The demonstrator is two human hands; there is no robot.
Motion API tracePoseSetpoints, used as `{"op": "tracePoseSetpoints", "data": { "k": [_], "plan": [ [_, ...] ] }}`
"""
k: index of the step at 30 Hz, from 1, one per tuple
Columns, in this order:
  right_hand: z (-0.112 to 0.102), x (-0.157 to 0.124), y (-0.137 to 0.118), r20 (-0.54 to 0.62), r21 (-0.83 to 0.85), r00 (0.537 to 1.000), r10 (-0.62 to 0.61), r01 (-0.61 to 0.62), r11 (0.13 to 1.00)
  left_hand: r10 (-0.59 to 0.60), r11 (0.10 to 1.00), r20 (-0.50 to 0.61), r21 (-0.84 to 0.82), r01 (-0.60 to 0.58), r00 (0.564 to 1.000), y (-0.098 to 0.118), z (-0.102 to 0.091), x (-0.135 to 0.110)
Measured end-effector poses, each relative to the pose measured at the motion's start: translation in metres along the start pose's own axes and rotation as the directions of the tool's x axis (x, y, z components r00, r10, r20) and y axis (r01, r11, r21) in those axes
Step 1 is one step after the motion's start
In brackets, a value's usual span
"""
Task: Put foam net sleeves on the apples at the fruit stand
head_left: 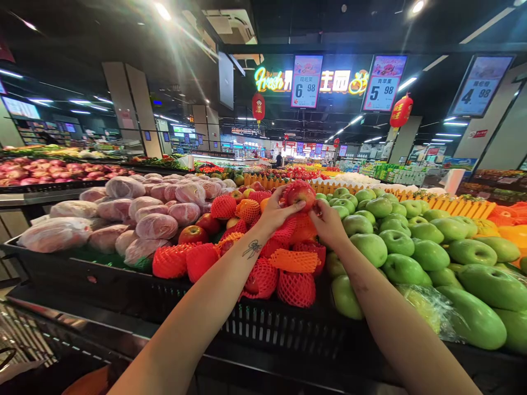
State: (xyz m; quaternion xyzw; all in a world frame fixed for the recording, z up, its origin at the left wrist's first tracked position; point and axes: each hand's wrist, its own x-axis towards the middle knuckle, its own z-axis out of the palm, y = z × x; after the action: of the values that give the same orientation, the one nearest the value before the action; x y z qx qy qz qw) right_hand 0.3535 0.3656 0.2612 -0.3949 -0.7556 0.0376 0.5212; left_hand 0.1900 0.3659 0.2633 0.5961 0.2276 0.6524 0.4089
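My left hand (275, 213) is closed around a red apple (300, 193) held up over a pile of apples in red and orange foam nets (288, 274). My right hand (328, 222) is closed on the right side of the same apple, its fingers pinching at it. Both forearms reach forward over the black crate's front wall (263, 323). A small tattoo shows on my left wrist.
Green apples (411, 252) fill the stand to the right. Bagged pinkish fruit (140, 214) lies to the left, with more red fruit (53, 171) behind. Price signs (306, 81) hang overhead. A cart's edge (24, 340) shows at bottom left. A person stands far down the aisle.
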Motion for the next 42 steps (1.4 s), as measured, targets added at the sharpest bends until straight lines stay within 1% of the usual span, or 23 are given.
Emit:
{"op": "tracePoseSetpoints", "data": {
  "k": [3,6,8,10,12,13,15,16,18,20,21,23,25,26,28,31,33,35,37,39,42],
  "plan": [
    [0.0,-0.001,-0.001,0.026,-0.038,1.0,-0.016,0.017,0.999,0.029,0.998,-0.059,0.053,-0.026,0.998,-0.001,-0.002,0.002],
    [-0.001,-0.002,-0.004,0.012,-0.027,1.0,-0.028,0.029,0.999,0.112,0.974,-0.139,0.212,-0.081,0.984,-0.005,-0.005,0.005],
    [-0.002,-0.003,-0.007,-0.021,-0.016,0.997,-0.069,0.069,0.997,0.155,0.948,-0.171,0.302,-0.098,0.973,-0.008,-0.008,0.008],
    [-0.003,-0.004,-0.01,-0.035,-0.013,0.99,-0.136,0.136,0.991,0.162,0.937,-0.183,0.338,-0.093,0.97,-0.01,-0.009,0.009],
    [-0.003,-0.005,-0.012,-0.01,-0.008,0.98,-0.198,0.198,0.98,0.168,0.934,-0.183,0.342,-0.098,0.969,-0.013,-0.011,0.01],
    [-0.004,-0.005,-0.013,0.007,-0.001,0.977,-0.214,0.214,0.977,0.184,0.93,-0.18,0.35,-0.112,0.966,-0.013,-0.011,0.01],
    [-0.005,-0.006,-0.013,0.006,0.018,0.98,-0.197,0.196,0.98,0.232,0.908,-0.171,0.392,-0.15,0.958,-0.013,-0.012,0.01],
    [-0.005,-0.006,-0.014,-0.018,0.028,0.986,-0.166,0.167,0.986,0.257,0.892,-0.159,0.419,-0.171,0.953,-0.012,-0.012,0.01],
    [-0.007,-0.006,-0.014,-0.104,0.055,0.991,-0.086,0.093,0.994,0.302,0.86,-0.107,0.459,-0.222,0.947,-0.01,-0.011,0.008],
    [-0.008,-0.005,-0.015,-0.176,0.103,0.984,-0.025,0.044,0.994,0.336,0.837,-0.018,0.464,-0.289,0.942,-0.007,-0.009,0.006],
    [-0.008,-0.005,-0.015,-0.184,0.137,0.983,-0.007,0.033,0.99,0.346,0.831,0.03,0.454,-0.322,0.938,-0.005,-0.008,0.005],
    [-0.007,-0.004,-0.015,-0.139,0.217,0.99,0.012,0.019,0.976,0.354,0.823,0.113,0.433,-0.366,0.929,-0.002,-0.006,0.003],
    [-0.004,-0.004,-0.013,-0.058,0.302,0.998,0.03,-0.011,0.953,0.347,0.819,0.155,0.429,-0.38,0.925,0.0,-0.005,0.001],
    [-0.003,-0.003,-0.012,-0.02,0.353,0.998,0.056,-0.046,0.935,0.341,0.818,0.163,0.433,-0.378,0.926,0.0,-0.005,0.001],
    [0.001,-0.003,-0.009,0.036,0.465,0.986,0.161,-0.159,0.871,0.317,0.826,0.161,0.436,-0.356,0.935,0.0,-0.005,0.0],
    [0.004,-0.002,-0.007,0.068,0.603,0.933,0.354,-0.321,0.73,0.256,0.88,0.152,0.372,-0.295,0.955,0.0,-0.007,0.002],
    [0.004,-0.001,-0.007,0.054,0.651,0.903,0.427,-0.356,0.67,0.192,0.93,0.128,0.293,-0.222,0.973,0.0,-0.007,0.004],
    [0.005,-0.001,-0.009,0.051,0.674,0.902,0.43,-0.349,0.651,0.115,0.963,0.08,0.235,-0.131,0.99,0.0,-0.007,0.005],
    [0.005,-0.001,-0.012,0.081,0.675,0.919,0.386,-0.336,0.657,0.059,0.975,0.034,0.211,-0.065,0.998,0.001,-0.007,0.006],
    [0.006,-0.002,-0.014,0.119,0.676,0.929,0.351,-0.335,0.656,0.051,0.978,0.005,0.204,-0.051,0.999,0.001,-0.007,0.007],
    [0.007,-0.003,-0.016,0.13,0.698,0.924,0.361,-0.344,0.629,0.093,0.964,-0.015,0.253,-0.086,0.996,-0.001,-0.008,0.009]
  ]
}}
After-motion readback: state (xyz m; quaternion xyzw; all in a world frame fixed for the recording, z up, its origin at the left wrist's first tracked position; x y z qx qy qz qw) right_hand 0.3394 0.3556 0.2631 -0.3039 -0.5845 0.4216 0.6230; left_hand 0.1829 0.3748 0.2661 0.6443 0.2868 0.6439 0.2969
